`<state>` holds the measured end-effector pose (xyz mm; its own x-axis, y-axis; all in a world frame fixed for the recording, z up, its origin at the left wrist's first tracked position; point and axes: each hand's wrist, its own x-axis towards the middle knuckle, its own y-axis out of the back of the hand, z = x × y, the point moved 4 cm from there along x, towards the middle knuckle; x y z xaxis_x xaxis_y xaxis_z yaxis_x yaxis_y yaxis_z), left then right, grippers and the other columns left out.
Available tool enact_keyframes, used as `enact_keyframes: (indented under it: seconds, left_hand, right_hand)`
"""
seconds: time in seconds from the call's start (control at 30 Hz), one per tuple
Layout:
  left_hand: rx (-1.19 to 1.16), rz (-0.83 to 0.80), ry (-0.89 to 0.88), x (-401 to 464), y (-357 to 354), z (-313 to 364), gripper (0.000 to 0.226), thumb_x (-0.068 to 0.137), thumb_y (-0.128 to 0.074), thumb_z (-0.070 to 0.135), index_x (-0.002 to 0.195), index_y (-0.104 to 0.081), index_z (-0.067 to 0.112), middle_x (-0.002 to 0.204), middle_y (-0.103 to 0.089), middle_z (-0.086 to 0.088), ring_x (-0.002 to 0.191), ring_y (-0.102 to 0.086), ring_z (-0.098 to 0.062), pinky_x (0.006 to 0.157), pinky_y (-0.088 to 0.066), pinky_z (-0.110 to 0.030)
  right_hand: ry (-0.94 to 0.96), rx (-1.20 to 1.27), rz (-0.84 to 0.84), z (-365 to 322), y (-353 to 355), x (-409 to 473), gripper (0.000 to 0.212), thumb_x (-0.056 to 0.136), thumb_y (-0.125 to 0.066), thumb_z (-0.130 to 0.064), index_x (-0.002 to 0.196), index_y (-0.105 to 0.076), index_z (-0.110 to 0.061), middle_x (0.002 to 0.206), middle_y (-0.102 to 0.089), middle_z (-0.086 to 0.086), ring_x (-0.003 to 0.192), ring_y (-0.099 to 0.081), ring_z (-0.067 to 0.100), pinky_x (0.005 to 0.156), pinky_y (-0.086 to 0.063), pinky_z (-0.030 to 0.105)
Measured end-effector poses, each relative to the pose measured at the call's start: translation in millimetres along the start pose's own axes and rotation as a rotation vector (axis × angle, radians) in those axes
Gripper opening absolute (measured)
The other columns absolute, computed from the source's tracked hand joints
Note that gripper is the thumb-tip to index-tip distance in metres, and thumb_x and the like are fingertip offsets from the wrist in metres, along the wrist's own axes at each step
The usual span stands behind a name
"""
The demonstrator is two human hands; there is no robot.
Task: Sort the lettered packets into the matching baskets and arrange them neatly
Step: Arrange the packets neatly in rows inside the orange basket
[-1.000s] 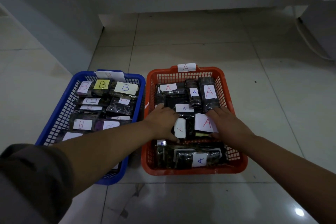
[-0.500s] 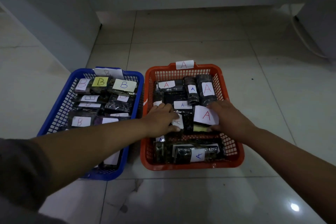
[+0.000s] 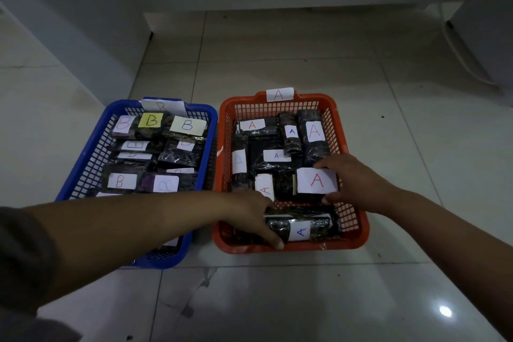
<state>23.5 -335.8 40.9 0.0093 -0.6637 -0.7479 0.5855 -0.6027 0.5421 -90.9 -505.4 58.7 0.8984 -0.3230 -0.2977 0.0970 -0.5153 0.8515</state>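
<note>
blue basket [image 3: 83, 164]: on the floor tiles, far left. Tagged B on its back rim, full of B packets [image 3: 151, 147], dark wraps with white and yellow labels, several overlapping. No hand in it.
left hand [image 3: 251, 215]: reaches across the blue basket's near right corner into the orange basket. Fingers loosely curled down against the left end of the front packet [image 3: 301, 226], blue A on it. Can't tell whether it's gripped or just being nudged.
orange basket [image 3: 337, 122]: touching or just beside the blue one, tagged A on the back rim. Every label readable in it is an A, packets lying at mixed angles.
right hand [image 3: 354, 182]: fingers over the top edge and thumb under the bottom edge of the big red-A packet [image 3: 316, 180], pinching it at mid-basket right.
step: my read is sorting is done, this is the tidy-up pass in basket A.
next move: probably square both held packets to the walls, in rows.
room: tight inside, front packet near the front rim, right wall close behind the right hand. Open tile right of and in front of the baskets.
</note>
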Motion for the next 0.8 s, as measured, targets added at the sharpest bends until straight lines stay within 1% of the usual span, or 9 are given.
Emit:
enact_keyframes:
  seconds: [0.1,0.2,0.3,0.4,0.47,0.53,0.6,0.67,0.8]
  left_hand:
    - [-0.149,-0.065,0.058,0,9,-6,0.087,0.073,-0.066,0.062,0.143,-0.035,0.021,0.143,-0.042,0.002,0.128,-0.042,-0.018,0.107,-0.037,-0.032]
    - [-0.028,-0.098,0.066,2,10,2,0.086,0.076,-0.059,0.066,0.146,-0.03,0.025,0.148,-0.037,0.001,0.133,-0.037,-0.019,0.109,-0.033,-0.03]
    - [-0.022,-0.055,0.095,9,7,14,0.08,0.074,-0.057,0.07,0.135,-0.046,0.019,0.134,-0.052,-0.001,0.12,-0.05,-0.019,0.1,-0.04,-0.029]
    - [-0.031,-0.031,0.112,15,11,15,0.067,0.072,-0.065,0.063,0.115,-0.061,0.011,0.113,-0.063,-0.004,0.099,-0.06,-0.018,0.082,-0.05,-0.029]
    - [-0.042,-0.046,0.105,16,15,11,0.058,0.07,-0.069,0.058,0.103,-0.066,0.011,0.102,-0.066,-0.004,0.088,-0.062,-0.017,0.071,-0.051,-0.027]
    - [-0.095,-0.07,0.099,12,19,2,0.055,0.069,-0.072,0.056,0.102,-0.069,0.012,0.104,-0.068,-0.003,0.089,-0.063,-0.016,0.074,-0.052,-0.027]
    - [-0.2,-0.105,0.088,4,27,-10,0.051,0.071,-0.072,0.051,0.107,-0.069,0.015,0.107,-0.068,-0.001,0.095,-0.065,-0.014,0.082,-0.053,-0.028]
    - [-0.34,-0.132,0.068,-6,40,-20,0.046,0.076,-0.07,0.042,0.113,-0.065,0.015,0.107,-0.069,-0.003,0.097,-0.067,-0.018,0.085,-0.055,-0.029]
    - [-0.495,-0.047,0.019,-21,77,-34,0.044,0.081,-0.064,0.033,0.117,-0.06,0.009,0.109,-0.068,-0.012,0.099,-0.065,-0.024,0.085,-0.052,-0.033]
  right_hand:
    - [0.036,-0.005,-0.025,0,-1,2,0.063,0.068,-0.08,-0.029,0.124,-0.049,-0.027,0.129,-0.049,-0.005,0.12,-0.04,0.014,0.099,-0.033,0.027]
    - [0.071,0.015,-0.037,0,-1,3,0.06,0.068,-0.08,-0.035,0.119,-0.05,-0.03,0.123,-0.051,-0.007,0.113,-0.044,0.01,0.096,-0.039,0.029]
    - [0.07,0.018,-0.029,-1,1,4,0.059,0.069,-0.08,-0.032,0.119,-0.05,-0.027,0.122,-0.051,-0.007,0.112,-0.044,0.009,0.091,-0.036,0.023]
    - [0.049,0.005,-0.033,-1,2,3,0.061,0.067,-0.081,-0.025,0.121,-0.051,-0.024,0.124,-0.051,-0.005,0.11,-0.041,0.009,0.088,-0.034,0.023]
    - [0.037,0.018,-0.034,0,3,1,0.062,0.066,-0.082,-0.025,0.12,-0.052,-0.023,0.123,-0.051,-0.005,0.105,-0.039,0.006,0.085,-0.033,0.023]
    - [0.03,0.043,-0.025,0,6,0,0.061,0.066,-0.082,-0.025,0.119,-0.052,-0.023,0.122,-0.052,-0.004,0.104,-0.039,0.006,0.084,-0.034,0.023]
    - [0.018,0.068,-0.005,0,8,-1,0.061,0.065,-0.082,-0.025,0.118,-0.052,-0.021,0.122,-0.053,-0.002,0.102,-0.043,0.008,0.083,-0.036,0.023]
    - [0.0,0.102,0.023,2,12,-1,0.06,0.066,-0.082,-0.024,0.117,-0.052,-0.022,0.121,-0.055,0.0,0.101,-0.047,0.01,0.083,-0.04,0.024]
    - [-0.011,0.139,0.034,2,15,0,0.056,0.067,-0.081,-0.021,0.115,-0.052,-0.02,0.117,-0.053,-0.001,0.101,-0.047,0.011,0.081,-0.042,0.023]
